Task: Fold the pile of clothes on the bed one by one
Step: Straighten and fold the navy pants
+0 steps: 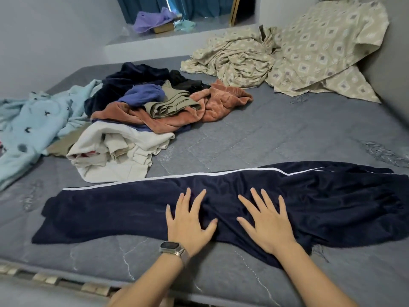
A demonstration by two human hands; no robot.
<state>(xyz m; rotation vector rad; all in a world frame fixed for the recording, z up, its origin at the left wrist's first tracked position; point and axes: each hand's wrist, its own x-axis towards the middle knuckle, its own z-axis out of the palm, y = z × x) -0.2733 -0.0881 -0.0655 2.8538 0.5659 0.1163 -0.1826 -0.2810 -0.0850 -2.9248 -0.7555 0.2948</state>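
Currently laid lengthwise across near edge of grey quilted bed (276, 134): navy velvety trousers with white side stripe (115, 213). Left hand (190, 220) and right hand (267, 220) pressed flat, fingers spread, gripping nothing. Risk: creases at centre (already bunched) locked into fold; unfolded mixed clothes pile (141, 111) well apart.

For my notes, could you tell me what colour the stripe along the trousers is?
White, on navy trousers; the stripe shows clearly in the head view.

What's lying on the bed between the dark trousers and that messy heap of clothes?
Nothing: in the head view only bare grey quilted bed cover separates the navy trousers from the clothes pile, though the pile's white garment nearly reaches their piped edge.
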